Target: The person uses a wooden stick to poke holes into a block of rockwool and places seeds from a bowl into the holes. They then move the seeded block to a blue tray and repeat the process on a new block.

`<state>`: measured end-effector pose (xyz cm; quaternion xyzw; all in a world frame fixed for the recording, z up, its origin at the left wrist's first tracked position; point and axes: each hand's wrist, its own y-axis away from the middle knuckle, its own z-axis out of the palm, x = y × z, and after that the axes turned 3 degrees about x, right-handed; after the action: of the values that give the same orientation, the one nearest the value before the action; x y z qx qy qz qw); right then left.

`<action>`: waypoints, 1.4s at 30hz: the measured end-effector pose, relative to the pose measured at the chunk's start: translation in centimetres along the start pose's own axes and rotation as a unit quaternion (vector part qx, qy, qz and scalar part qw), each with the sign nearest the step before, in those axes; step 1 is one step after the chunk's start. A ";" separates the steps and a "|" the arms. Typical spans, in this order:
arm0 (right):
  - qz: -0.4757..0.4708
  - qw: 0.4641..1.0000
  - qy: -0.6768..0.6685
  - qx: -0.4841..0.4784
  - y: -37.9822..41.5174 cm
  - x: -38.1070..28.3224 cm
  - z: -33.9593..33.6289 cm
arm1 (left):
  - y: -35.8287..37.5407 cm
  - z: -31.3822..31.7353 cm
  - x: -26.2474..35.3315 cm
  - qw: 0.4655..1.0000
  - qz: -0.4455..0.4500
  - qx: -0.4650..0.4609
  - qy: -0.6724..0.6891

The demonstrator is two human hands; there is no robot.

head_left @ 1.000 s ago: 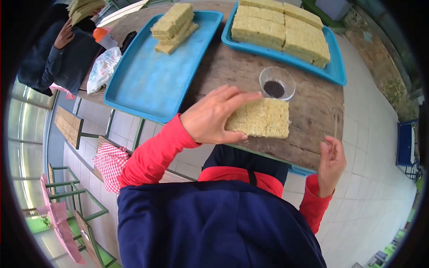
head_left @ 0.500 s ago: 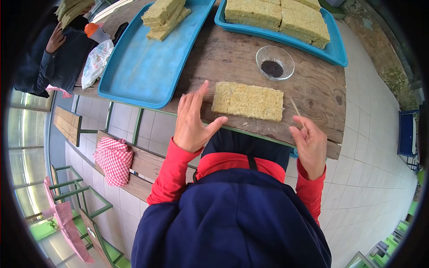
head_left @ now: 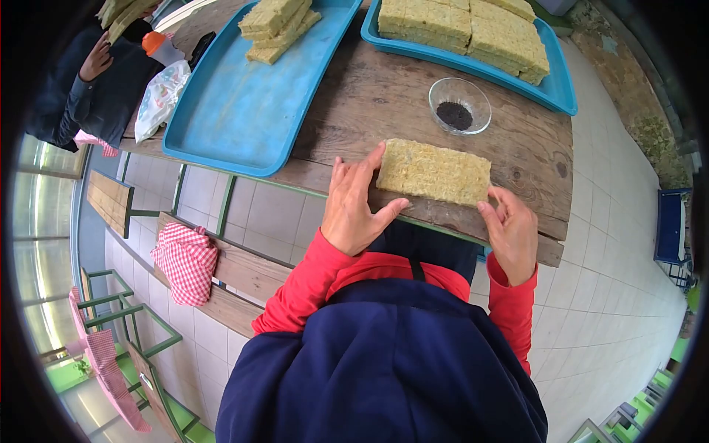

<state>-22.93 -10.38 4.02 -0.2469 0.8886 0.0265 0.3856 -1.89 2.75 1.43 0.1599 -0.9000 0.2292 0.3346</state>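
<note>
A yellowish rockwool slab, scored into small blocks, is between my two hands near the table's front edge. My left hand spans its left end, fingertips at the far corner and thumb along the near edge. At the near right corner, my right hand pinches the slab with thumb and fingers. The thin stick seen earlier in that hand is hard to make out now. Beyond the slab stands a clear glass bowl with small dark grains in it.
A blue tray at left holds a few stacked slabs. Another blue tray, back right, is loaded with slabs. A white plastic bag lies near another person. A checkered cloth rests on the bench.
The slab has shifted right. My left hand has moved right onto its left end, and my right hand has closed on its right corner; the stick no longer shows clearly.
</note>
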 end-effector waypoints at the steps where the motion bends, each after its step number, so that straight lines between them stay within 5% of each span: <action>1: -0.016 1.000 0.007 -0.010 0.0 0.4 0.0 | 0.1 0.1 -0.1 1.000 0.007 0.010 0.002; 10: -0.105 0.990 0.082 0.044 -5.9 -2.4 -2.6 | -2.2 -1.2 -2.0 0.976 0.100 0.185 0.056; 14: -0.220 0.972 0.086 -0.016 -11.2 -2.6 0.3 | -3.5 0.0 -3.2 0.968 0.147 0.194 0.065; 20: -0.202 0.941 0.234 -0.141 -15.3 -3.9 4.3 | -2.8 0.0 -3.8 0.974 0.158 0.149 0.069; 27: -0.184 0.928 0.301 -0.120 -15.2 -4.2 4.3 | -2.5 -0.1 -4.2 0.980 0.152 0.100 0.084; 32: -0.235 0.947 0.216 -0.028 -13.0 -3.8 2.9 | -2.6 -0.1 -4.2 0.978 0.153 0.105 0.092; 37: -0.239 0.968 0.011 -0.072 -6.7 -6.9 2.7 | -2.6 -0.4 -4.6 0.970 0.172 0.115 0.124; 42: -0.210 0.968 -0.058 -0.123 -3.6 -6.8 6.0 | -2.5 -0.1 -4.8 0.969 0.182 0.125 0.112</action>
<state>-13.31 -9.30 5.09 -0.4714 0.7830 0.0685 0.4000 2.74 1.38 -0.96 0.0077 -0.8346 0.4136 0.3637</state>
